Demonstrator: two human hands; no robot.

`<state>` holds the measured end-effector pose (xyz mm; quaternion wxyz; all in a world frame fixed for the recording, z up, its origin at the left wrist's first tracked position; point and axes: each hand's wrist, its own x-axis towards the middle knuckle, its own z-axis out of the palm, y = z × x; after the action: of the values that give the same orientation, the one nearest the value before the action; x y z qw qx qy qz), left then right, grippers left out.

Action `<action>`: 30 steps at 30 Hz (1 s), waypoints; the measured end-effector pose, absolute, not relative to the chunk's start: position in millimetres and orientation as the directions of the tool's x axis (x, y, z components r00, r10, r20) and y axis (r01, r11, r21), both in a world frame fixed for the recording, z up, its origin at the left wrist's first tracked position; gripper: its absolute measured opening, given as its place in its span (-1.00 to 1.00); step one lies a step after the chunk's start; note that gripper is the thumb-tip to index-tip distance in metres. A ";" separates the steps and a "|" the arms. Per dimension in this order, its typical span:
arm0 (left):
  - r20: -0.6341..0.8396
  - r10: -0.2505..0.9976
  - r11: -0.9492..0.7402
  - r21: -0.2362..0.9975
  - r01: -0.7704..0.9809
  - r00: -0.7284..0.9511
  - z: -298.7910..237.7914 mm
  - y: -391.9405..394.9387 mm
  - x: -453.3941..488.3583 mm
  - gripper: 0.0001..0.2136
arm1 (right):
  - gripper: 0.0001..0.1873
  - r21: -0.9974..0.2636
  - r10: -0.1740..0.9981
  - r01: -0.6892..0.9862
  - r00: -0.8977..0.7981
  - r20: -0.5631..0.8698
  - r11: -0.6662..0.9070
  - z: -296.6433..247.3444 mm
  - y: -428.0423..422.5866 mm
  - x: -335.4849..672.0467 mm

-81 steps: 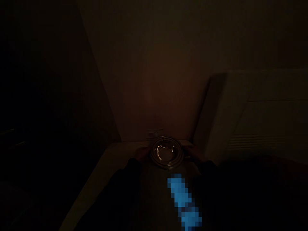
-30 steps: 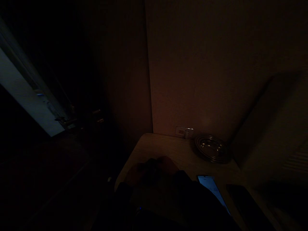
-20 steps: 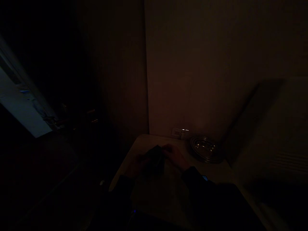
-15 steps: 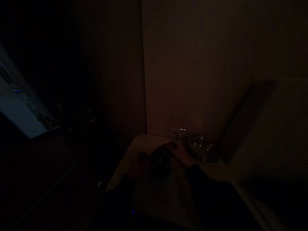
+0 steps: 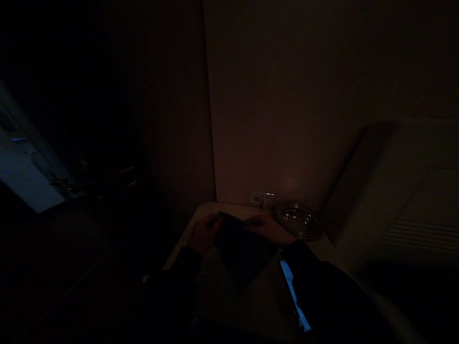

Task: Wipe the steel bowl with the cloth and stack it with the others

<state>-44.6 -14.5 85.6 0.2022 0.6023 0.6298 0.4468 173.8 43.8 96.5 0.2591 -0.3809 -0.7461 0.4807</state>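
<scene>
The room is very dark. My left hand (image 5: 202, 233) and my right hand (image 5: 265, 227) each grip a side of a dark flat thing (image 5: 241, 247), perhaps cloth or a folder, held over a small light table (image 5: 186, 239). Both hands' fingers curl around its far edge. A shiny metal dish (image 5: 297, 221) sits just right of my right hand at the table's back. A lit phone screen (image 5: 292, 291) glows beside my right sleeve.
A wall socket plate (image 5: 261, 198) sits on the wall behind the table. A pale bed or cushion (image 5: 405, 191) lies to the right. A door edge with a latch (image 5: 53, 184) shows at far left. The floor at left is black.
The dish was set down at the table's back and the view swung left. Both hands took up the dark flat thing and now hold it spread wider between them.
</scene>
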 end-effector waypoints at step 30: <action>0.036 0.965 -0.013 0.996 0.090 -0.261 112.2 -20.7 -79.6 -0.47 | -0.74 -0.988 0.892 0.139 -0.451 0.003 0.074 124.9 31.7 179.1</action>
<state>-79.6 -20.7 112.2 0.4008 0.4568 0.5769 0.5458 179.1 31.7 124.9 0.3412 -0.3975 -0.6486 0.5523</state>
